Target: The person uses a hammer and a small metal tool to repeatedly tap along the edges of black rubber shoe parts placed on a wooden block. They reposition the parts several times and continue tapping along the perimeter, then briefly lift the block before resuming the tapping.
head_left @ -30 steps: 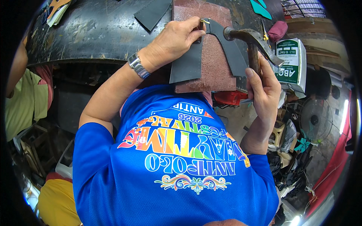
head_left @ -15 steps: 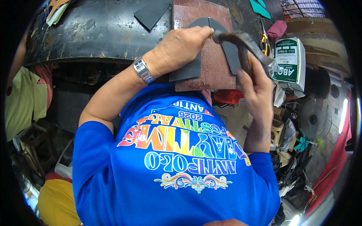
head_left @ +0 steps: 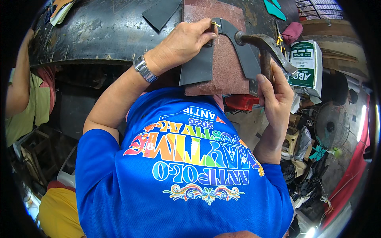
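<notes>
A black U-shaped leather-like piece point(head_left: 247, 59) lies across a reddish-brown board point(head_left: 230, 77), its two legs toward me. My left hand point(head_left: 178, 45) is at the left side of its curve, thumb and forefinger closed on its edge. A small pale thread-like bit shows by the fingertips. My right hand point(head_left: 276, 89) is wrapped round the handle of a dark metal hammer point(head_left: 258, 40). The hammer's round face is held just right of the curve, apart from my left fingers.
The board rests on a dark, scuffed table point(head_left: 103, 35). Another black piece point(head_left: 162, 15) lies to its left. At the right are teal pieces point(head_left: 274, 10), a maroon pouch point(head_left: 292, 32) and a green-and-white package point(head_left: 304, 63). Another person's arm point(head_left: 20, 79) is at far left.
My left hand has shifted a little left and back to the edge of the curve. The hammer has drawn away to the right, baring more of the black piece.
</notes>
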Available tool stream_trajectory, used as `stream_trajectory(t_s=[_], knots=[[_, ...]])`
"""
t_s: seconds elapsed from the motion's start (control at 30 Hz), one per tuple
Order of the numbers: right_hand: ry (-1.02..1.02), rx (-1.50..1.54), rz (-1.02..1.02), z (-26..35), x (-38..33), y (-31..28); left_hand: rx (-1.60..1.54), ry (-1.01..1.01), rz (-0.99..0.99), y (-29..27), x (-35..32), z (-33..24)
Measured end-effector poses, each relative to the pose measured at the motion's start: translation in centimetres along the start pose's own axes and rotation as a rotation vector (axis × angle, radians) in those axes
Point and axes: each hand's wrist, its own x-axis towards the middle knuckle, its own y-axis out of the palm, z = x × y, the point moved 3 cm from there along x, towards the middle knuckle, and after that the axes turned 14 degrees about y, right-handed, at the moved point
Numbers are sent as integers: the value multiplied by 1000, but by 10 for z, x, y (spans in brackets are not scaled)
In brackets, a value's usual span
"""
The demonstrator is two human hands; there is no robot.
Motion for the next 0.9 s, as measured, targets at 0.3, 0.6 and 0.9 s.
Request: stream_trajectory(t_s=[0.3,0.6,0.9], knots=[[-12,18,14,-2,1,1,-29,5,-8,-2,-1,-2],[19,145,-77,20,-5,-8,77,158,0,2,1,-10],[14,-395,99,13,7,6,208,123,-4,8,0,-16]])
